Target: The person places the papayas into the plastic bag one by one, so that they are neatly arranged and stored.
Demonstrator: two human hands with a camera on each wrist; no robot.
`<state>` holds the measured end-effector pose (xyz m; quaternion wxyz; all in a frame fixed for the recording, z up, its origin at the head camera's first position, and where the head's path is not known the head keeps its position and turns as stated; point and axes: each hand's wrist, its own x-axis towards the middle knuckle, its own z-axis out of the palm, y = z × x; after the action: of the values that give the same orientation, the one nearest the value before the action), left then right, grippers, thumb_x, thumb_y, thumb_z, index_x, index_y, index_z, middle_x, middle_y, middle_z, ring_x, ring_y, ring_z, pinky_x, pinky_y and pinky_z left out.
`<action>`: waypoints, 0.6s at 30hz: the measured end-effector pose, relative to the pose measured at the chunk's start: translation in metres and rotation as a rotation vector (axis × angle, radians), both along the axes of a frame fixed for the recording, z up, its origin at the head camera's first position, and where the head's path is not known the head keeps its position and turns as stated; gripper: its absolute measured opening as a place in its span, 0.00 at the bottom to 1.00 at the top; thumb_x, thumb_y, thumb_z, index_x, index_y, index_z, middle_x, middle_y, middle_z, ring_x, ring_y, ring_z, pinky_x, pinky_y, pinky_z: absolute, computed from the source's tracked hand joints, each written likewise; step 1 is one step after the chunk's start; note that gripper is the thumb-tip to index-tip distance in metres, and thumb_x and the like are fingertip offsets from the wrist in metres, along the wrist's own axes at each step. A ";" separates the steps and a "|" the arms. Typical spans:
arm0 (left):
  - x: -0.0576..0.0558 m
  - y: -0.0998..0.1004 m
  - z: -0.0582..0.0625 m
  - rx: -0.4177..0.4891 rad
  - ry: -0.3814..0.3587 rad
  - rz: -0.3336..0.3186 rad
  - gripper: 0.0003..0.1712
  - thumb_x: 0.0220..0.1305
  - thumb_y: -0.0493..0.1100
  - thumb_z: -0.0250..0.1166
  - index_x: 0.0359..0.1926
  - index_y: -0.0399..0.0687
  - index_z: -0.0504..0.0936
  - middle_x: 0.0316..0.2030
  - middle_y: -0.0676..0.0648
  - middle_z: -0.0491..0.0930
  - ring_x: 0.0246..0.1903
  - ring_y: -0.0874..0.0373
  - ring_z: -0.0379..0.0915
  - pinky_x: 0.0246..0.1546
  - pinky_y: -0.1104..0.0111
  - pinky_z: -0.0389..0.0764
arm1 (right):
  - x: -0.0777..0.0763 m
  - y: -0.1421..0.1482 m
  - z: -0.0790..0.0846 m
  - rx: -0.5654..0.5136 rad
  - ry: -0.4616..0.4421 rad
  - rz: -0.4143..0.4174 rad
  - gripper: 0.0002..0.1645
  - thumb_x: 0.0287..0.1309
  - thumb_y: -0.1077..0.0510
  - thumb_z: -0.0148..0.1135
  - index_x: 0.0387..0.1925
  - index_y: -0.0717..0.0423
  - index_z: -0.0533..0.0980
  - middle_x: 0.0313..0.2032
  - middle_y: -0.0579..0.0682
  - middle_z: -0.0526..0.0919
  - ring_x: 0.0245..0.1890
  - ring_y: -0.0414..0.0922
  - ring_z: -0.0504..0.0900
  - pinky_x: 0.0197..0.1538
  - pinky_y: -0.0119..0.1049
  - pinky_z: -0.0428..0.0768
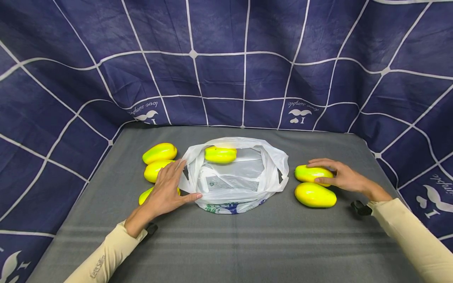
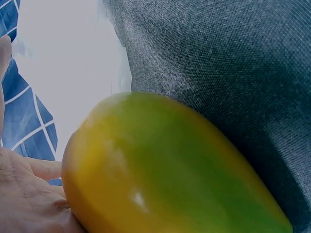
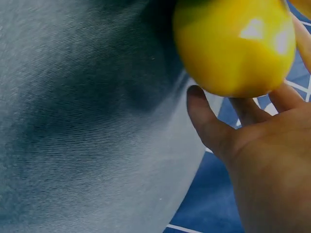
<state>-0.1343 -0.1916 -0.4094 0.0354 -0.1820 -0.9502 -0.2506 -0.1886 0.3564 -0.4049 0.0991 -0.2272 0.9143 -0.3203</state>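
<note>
A white plastic bag (image 1: 274, 157) lies with its mouth spread wide, a yellow-green papaya (image 1: 221, 155) inside at the far side. My left hand (image 1: 168, 192), fingers extended, reaches over the bag's left rim and partly covers the papayas beside it. Its thumb points across the bag's front rim. In the left wrist view, a papaya (image 2: 160, 165) sits close to that palm. On the right, my right hand (image 1: 345, 177) holds a papaya (image 1: 307, 173) between thumb and fingers. Another papaya (image 1: 315, 195) lies just in front of it, also large in the right wrist view.
Left of the bag, a far papaya (image 1: 160, 153), a middle one (image 1: 153, 171) and a near one (image 1: 144, 195) form a column. Grey cloth (image 1: 233, 247) covers the table. A navy curtain with white lines (image 1: 219, 78) hangs behind and at both sides.
</note>
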 end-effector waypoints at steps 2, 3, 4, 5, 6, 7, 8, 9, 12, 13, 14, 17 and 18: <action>0.000 0.000 0.000 0.001 0.001 0.000 0.65 0.51 0.66 0.74 0.76 0.34 0.53 0.74 0.31 0.55 0.74 0.34 0.48 0.72 0.39 0.44 | 0.000 0.000 -0.002 0.001 -0.015 -0.006 0.31 0.60 0.50 0.71 0.65 0.42 0.75 0.67 0.50 0.74 0.60 0.20 0.63 0.58 0.23 0.65; 0.000 0.000 0.000 0.002 0.002 -0.001 0.65 0.51 0.66 0.74 0.76 0.34 0.53 0.74 0.31 0.55 0.74 0.34 0.48 0.72 0.39 0.44 | 0.000 0.001 -0.003 0.000 -0.021 -0.009 0.32 0.60 0.50 0.71 0.65 0.43 0.74 0.66 0.50 0.74 0.60 0.20 0.64 0.58 0.22 0.66; 0.000 0.000 0.000 0.001 0.004 -0.001 0.65 0.51 0.66 0.74 0.76 0.33 0.53 0.74 0.31 0.55 0.74 0.34 0.48 0.72 0.39 0.44 | 0.000 0.001 -0.004 -0.002 -0.026 -0.009 0.32 0.60 0.50 0.71 0.66 0.43 0.74 0.66 0.50 0.74 0.59 0.21 0.65 0.58 0.22 0.66; 0.000 0.000 0.000 0.002 0.005 -0.001 0.65 0.51 0.66 0.74 0.76 0.33 0.53 0.74 0.31 0.55 0.74 0.34 0.48 0.72 0.39 0.44 | 0.000 0.001 -0.004 -0.007 -0.032 -0.009 0.33 0.60 0.50 0.71 0.66 0.43 0.73 0.66 0.51 0.75 0.59 0.22 0.66 0.58 0.22 0.67; 0.000 0.000 0.000 0.001 0.006 -0.001 0.65 0.51 0.66 0.74 0.76 0.33 0.53 0.74 0.31 0.55 0.74 0.34 0.48 0.72 0.39 0.44 | 0.000 0.001 -0.004 -0.008 -0.039 -0.010 0.33 0.60 0.50 0.71 0.66 0.43 0.73 0.66 0.50 0.75 0.59 0.22 0.67 0.57 0.21 0.67; 0.000 0.000 0.000 0.000 0.008 0.000 0.65 0.51 0.66 0.74 0.76 0.33 0.53 0.74 0.32 0.55 0.74 0.35 0.48 0.72 0.39 0.45 | -0.001 0.002 -0.005 -0.012 -0.043 -0.007 0.33 0.61 0.50 0.70 0.67 0.44 0.73 0.65 0.50 0.75 0.58 0.23 0.68 0.57 0.21 0.68; 0.000 0.000 0.000 0.000 0.009 0.000 0.65 0.51 0.66 0.74 0.76 0.33 0.53 0.74 0.32 0.55 0.73 0.34 0.48 0.72 0.39 0.45 | -0.001 0.002 -0.005 -0.015 -0.049 -0.004 0.33 0.61 0.50 0.70 0.67 0.44 0.72 0.65 0.50 0.76 0.58 0.24 0.69 0.56 0.21 0.68; 0.000 0.000 0.000 0.000 0.010 0.000 0.65 0.51 0.66 0.74 0.76 0.33 0.53 0.74 0.32 0.55 0.73 0.34 0.48 0.72 0.39 0.45 | -0.001 0.003 -0.005 -0.018 -0.051 0.004 0.33 0.62 0.51 0.70 0.67 0.45 0.72 0.64 0.51 0.76 0.57 0.25 0.70 0.56 0.21 0.69; 0.000 0.000 0.000 -0.001 0.011 0.000 0.65 0.51 0.66 0.75 0.76 0.33 0.53 0.74 0.32 0.55 0.73 0.34 0.48 0.72 0.39 0.45 | -0.001 0.003 -0.006 -0.015 -0.052 0.021 0.33 0.63 0.51 0.69 0.68 0.46 0.71 0.63 0.51 0.77 0.56 0.27 0.71 0.55 0.21 0.70; 0.000 0.000 0.000 -0.001 0.012 0.000 0.65 0.51 0.66 0.75 0.76 0.33 0.53 0.74 0.32 0.55 0.73 0.34 0.48 0.72 0.39 0.45 | -0.001 0.003 -0.006 -0.015 -0.051 0.025 0.33 0.63 0.52 0.69 0.68 0.46 0.71 0.63 0.52 0.77 0.56 0.27 0.72 0.56 0.21 0.70; 0.000 0.000 0.000 -0.001 0.011 0.001 0.65 0.51 0.66 0.75 0.76 0.33 0.53 0.74 0.32 0.55 0.73 0.34 0.48 0.72 0.39 0.45 | -0.001 0.003 -0.006 -0.014 -0.049 0.027 0.33 0.63 0.52 0.68 0.68 0.46 0.71 0.63 0.51 0.77 0.56 0.27 0.72 0.56 0.21 0.70; 0.000 0.000 -0.001 -0.003 0.012 0.002 0.65 0.51 0.66 0.75 0.76 0.34 0.53 0.74 0.32 0.55 0.73 0.34 0.48 0.72 0.39 0.45 | -0.001 0.002 -0.007 -0.008 -0.047 0.021 0.33 0.63 0.51 0.68 0.68 0.45 0.71 0.63 0.51 0.77 0.56 0.28 0.72 0.56 0.21 0.69; 0.000 0.000 -0.001 -0.003 0.012 0.003 0.65 0.51 0.66 0.75 0.76 0.34 0.53 0.74 0.32 0.55 0.73 0.34 0.48 0.72 0.39 0.45 | -0.001 0.002 -0.007 -0.005 -0.052 0.015 0.33 0.63 0.50 0.68 0.68 0.44 0.71 0.63 0.50 0.77 0.56 0.28 0.72 0.56 0.21 0.69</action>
<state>-0.1345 -0.1915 -0.4099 0.0412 -0.1821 -0.9506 -0.2481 -0.1895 0.3583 -0.4118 0.1247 -0.2259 0.9089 -0.3277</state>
